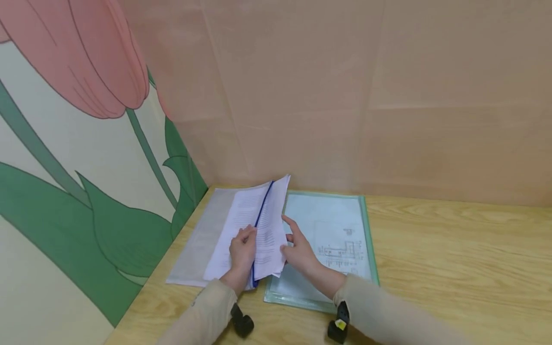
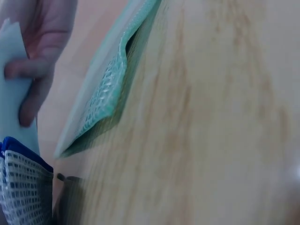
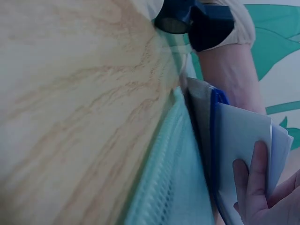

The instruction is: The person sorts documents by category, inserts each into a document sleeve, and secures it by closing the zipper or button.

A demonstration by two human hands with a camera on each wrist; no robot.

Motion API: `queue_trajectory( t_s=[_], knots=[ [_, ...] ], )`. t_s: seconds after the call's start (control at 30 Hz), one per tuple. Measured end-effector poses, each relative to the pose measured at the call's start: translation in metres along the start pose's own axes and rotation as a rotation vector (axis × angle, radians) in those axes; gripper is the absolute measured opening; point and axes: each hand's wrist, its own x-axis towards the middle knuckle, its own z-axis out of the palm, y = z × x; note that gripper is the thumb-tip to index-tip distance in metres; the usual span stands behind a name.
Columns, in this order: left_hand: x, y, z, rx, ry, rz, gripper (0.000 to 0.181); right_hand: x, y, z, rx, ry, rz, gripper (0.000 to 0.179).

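Note:
A mesh document pouch with a blue edge (image 1: 264,205) lies at the left of the table, with printed papers (image 1: 270,239) partly out of it across that edge. My left hand (image 1: 243,247) has its fingers curled at the blue edge and pinches the pouch there. With thumb and fingers on either side, my right hand (image 1: 302,251) holds the right edge of the papers. In the right wrist view, fingers (image 3: 255,176) of that hand lie along the papers' underside. The left hand's fingertips are partly hidden.
A green-edged mesh pouch (image 1: 319,218) with a drawing inside lies flat under my right forearm. The wooden table (image 1: 453,254) extends to the right. A brown covering (image 1: 302,96) stands behind it, and a wall with painted tulips (image 1: 86,143) rises at the left.

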Motion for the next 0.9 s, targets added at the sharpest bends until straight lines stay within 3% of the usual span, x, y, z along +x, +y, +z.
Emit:
queue_trajectory(
  t_s=[0.23, 0.5, 0.7, 0.9],
  knots=[
    [0.003, 0.002, -0.005, -0.015, -0.01, -0.038, 0.026, 0.005, 0.001, 0.011, -0.119, 0.001, -0.02, 0.076],
    [0.003, 0.003, -0.004, -0.014, -0.028, -0.03, 0.025, 0.02, -0.001, -0.002, -0.096, 0.053, -0.04, 0.07],
    [0.002, 0.007, 0.001, -0.053, -0.029, 0.011, 0.026, 0.036, -0.003, -0.012, -0.191, 0.143, -0.048, 0.065],
    [-0.002, 0.011, 0.001, -0.029, -0.028, -0.012, 0.026, 0.041, 0.002, -0.016, -0.145, 0.162, 0.006, 0.062]
  ],
)
